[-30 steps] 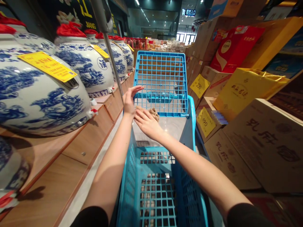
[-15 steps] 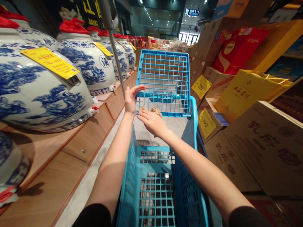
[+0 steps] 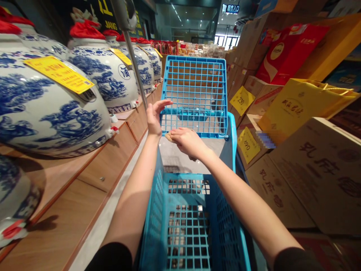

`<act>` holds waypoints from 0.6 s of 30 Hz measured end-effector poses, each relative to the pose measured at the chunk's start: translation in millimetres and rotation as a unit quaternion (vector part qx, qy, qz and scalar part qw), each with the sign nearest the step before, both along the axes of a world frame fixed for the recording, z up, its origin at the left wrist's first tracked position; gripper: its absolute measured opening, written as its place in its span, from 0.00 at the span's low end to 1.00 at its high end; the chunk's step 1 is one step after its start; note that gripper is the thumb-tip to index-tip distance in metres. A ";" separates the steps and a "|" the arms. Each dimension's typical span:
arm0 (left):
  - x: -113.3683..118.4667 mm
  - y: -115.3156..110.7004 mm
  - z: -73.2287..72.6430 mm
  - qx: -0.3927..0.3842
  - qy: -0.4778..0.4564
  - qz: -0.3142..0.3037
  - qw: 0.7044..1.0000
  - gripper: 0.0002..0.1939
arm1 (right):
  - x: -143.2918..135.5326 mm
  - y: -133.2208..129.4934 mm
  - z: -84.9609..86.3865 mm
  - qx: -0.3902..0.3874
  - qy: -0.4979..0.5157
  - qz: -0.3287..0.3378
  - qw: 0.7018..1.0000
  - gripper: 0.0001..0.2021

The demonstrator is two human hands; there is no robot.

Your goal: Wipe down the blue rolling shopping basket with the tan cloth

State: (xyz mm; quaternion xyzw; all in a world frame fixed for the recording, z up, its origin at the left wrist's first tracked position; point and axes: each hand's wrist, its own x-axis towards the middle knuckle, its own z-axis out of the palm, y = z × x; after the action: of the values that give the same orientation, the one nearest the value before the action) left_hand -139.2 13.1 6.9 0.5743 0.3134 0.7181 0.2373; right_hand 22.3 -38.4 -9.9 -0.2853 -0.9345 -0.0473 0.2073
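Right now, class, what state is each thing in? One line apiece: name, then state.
Left hand: open, fingers extended, at the grid panel's left edge.
Right hand: holding the tan cloth.
Tan cloth: mostly hidden under the hand.
Grid panel: at the blue basket's far end, exact angle unclear.
Blue-and-white jars: upright, red cloth over visible mouths.
Yellow bag: standing among cartons.
Cartons: stacked.
Hanging sign: lit.

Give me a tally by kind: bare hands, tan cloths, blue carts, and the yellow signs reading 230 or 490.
Bare hands: 2, left hand and right hand
Tan cloth: 1
Blue cart: 1
Yellow signs: 2, the 230 sign and the 490 sign
Total: 6
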 end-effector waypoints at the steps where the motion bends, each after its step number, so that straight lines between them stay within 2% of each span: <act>1: -0.8 -0.2 0.3 -0.004 0.002 -0.003 1.000 0.39 | 0.8 0.1 0.6 -0.009 0.003 -0.005 1.000 0.15; 4: -1.4 1.0 -0.4 -0.005 0.005 -0.022 1.000 0.37 | 4.8 2.6 0.0 -0.008 0.047 -0.030 0.998 0.11; 8: 0.4 5.1 -2.7 0.007 -0.016 -0.030 0.999 0.37 | 6.8 8.2 -4.8 0.048 0.161 -0.072 0.983 0.20; 10: 1.3 7.0 -3.9 0.013 -0.029 -0.032 0.999 0.36 | 5.5 10.2 -6.9 0.043 0.156 -0.084 0.983 0.22; 14: 1.5 10.0 -6.4 0.026 -0.038 -0.035 0.998 0.32 | 5.8 14.1 -8.2 -0.019 0.088 -0.003 0.996 0.22; 18: -0.4 11.8 -5.4 0.025 -0.036 -0.016 0.999 0.30 | 16.2 19.6 -9.5 -0.068 0.146 0.050 0.986 0.20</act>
State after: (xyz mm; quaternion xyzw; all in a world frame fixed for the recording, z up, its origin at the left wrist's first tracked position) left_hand -139.6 24.8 1.5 0.5586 0.2771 0.7423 0.2452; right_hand 38.6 -18.7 -19.5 -0.2559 -0.9084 0.0685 0.3236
